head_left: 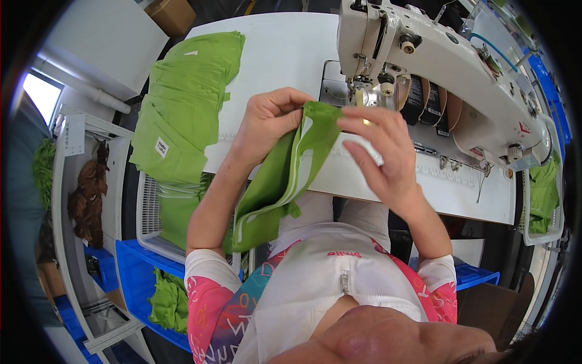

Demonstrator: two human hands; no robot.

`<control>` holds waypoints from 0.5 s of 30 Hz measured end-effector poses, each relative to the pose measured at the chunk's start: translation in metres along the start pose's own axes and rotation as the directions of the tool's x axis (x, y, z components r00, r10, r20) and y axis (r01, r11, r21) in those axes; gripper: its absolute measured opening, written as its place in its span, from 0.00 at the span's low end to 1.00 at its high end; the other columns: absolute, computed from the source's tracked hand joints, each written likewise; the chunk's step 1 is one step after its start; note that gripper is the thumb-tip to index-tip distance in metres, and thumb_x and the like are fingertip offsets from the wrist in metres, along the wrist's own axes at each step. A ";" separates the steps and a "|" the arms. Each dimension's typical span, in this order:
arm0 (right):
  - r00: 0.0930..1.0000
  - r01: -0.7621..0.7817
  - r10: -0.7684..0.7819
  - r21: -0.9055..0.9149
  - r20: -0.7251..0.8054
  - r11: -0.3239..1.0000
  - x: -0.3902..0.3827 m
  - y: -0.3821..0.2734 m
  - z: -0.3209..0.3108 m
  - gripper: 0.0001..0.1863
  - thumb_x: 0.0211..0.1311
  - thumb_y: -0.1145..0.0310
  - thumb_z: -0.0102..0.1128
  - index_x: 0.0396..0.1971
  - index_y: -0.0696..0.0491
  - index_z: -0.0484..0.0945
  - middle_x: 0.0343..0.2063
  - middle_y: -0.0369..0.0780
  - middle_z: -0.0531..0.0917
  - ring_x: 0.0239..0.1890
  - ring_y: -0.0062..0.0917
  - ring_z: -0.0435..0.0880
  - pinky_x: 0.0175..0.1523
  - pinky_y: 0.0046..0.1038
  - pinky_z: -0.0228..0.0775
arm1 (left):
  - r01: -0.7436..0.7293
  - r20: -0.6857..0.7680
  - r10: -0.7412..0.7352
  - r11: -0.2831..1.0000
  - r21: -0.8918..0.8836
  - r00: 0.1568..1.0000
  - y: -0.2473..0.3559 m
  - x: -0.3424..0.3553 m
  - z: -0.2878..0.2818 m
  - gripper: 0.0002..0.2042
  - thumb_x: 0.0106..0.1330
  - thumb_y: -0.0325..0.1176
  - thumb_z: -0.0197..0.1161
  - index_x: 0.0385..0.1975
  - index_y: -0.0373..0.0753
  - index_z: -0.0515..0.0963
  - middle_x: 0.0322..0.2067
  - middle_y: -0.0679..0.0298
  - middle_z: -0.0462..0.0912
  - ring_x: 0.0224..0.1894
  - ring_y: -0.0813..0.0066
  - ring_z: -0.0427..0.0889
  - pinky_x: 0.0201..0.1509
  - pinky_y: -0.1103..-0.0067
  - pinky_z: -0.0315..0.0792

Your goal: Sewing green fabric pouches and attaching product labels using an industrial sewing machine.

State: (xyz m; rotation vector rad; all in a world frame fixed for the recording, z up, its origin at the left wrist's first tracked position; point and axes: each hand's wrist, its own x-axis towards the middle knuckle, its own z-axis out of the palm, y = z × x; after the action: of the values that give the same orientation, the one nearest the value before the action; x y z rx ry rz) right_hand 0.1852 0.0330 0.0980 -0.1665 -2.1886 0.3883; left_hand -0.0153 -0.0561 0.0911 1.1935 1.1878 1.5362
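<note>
A green fabric piece (273, 176) with white edging hangs from my left hand (267, 121), which pinches its top corner between thumb and fingers. The cloth droops over the table's front edge toward my lap. My right hand (385, 155) is at the other side of that corner, fingers spread; its fingertips are slightly blurred and reach the cloth's edge. Just beyond both hands stands a white sewing machine (436, 54), its needle area (362, 91) close to the corner of the cloth.
Overlapping green fabric pieces (182, 91) lie on the white table (273, 42) at the left. Below them is a white basket (148, 209) with more green cloth, and a blue bin (130, 267) holding crumpled green cloth. Another white basket (542, 236) stands at the far right.
</note>
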 end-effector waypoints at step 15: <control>0.809 -0.579 0.479 0.318 0.342 0.751 -0.023 0.018 0.008 0.07 0.56 0.70 0.59 0.30 0.58 0.78 0.25 0.40 0.80 0.32 0.28 0.75 0.36 0.28 0.67 | 0.036 -0.057 -0.022 0.963 0.269 0.998 -0.035 -0.029 0.038 0.10 0.59 0.21 0.59 0.40 0.31 0.76 0.37 0.64 0.80 0.40 0.83 0.77 0.43 0.83 0.72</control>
State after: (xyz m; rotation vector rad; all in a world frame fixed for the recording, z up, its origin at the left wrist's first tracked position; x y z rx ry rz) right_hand 0.1929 0.0425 0.0699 -0.5459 -2.2047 1.2449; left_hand 0.0302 -0.0700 0.0555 1.3097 1.4804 1.4239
